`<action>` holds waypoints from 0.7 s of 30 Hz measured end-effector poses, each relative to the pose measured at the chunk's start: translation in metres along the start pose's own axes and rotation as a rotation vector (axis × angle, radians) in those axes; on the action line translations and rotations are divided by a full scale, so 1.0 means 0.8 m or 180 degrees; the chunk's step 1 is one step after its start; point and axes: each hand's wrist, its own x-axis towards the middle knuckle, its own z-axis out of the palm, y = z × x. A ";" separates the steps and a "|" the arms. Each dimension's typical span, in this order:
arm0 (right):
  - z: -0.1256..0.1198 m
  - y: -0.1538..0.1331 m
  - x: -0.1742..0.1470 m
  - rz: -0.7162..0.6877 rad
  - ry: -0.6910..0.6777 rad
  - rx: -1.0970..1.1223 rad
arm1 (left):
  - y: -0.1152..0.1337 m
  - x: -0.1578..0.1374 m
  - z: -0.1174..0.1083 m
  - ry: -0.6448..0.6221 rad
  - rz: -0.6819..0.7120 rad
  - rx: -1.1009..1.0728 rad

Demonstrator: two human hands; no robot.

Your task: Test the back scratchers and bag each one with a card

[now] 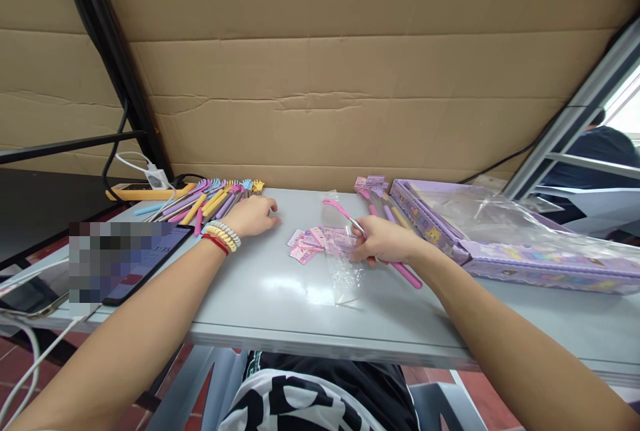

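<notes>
My right hand (385,239) is closed around a pink back scratcher (407,275). Its curved pink head points up and left, and its handle sticks out below the palm. Under that hand lie clear plastic bags (345,284), beside a small heap of pink printed cards (303,247). My left hand (253,215) rests over the table with fingers loosely bent and apart, and nothing shows in it. Just left of it is a pile of back scratchers (215,203) with coloured handles and claw-shaped heads. Part of the pile is hidden by my wrist.
Several back scratchers with pink cards (373,185) lie at the table's back. A lilac box (540,264) with clear film stands at the right. A phone (150,264), a yellow power strip (125,193) and cables are at the left. Cardboard (325,71) walls the back.
</notes>
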 end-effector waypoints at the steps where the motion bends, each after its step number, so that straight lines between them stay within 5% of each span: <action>1: -0.002 -0.001 -0.002 -0.0161 0.0120 0.0130 | 0.002 -0.001 -0.002 0.0083 -0.0005 -0.0098; 4: -0.005 -0.002 -0.007 -0.0835 0.0513 0.0617 | 0.017 -0.008 -0.009 0.0245 0.0071 -0.0615; 8: -0.001 -0.001 -0.003 -0.1406 0.0946 0.1155 | 0.049 -0.022 -0.012 -0.0251 0.0338 -0.1471; 14: 0.008 -0.003 0.006 -0.1543 0.1515 0.1278 | 0.077 -0.036 -0.011 -0.0318 0.0626 -0.2815; 21: 0.018 -0.006 0.010 -0.1460 0.1288 0.1441 | 0.095 -0.038 -0.002 -0.0963 0.1102 -0.3471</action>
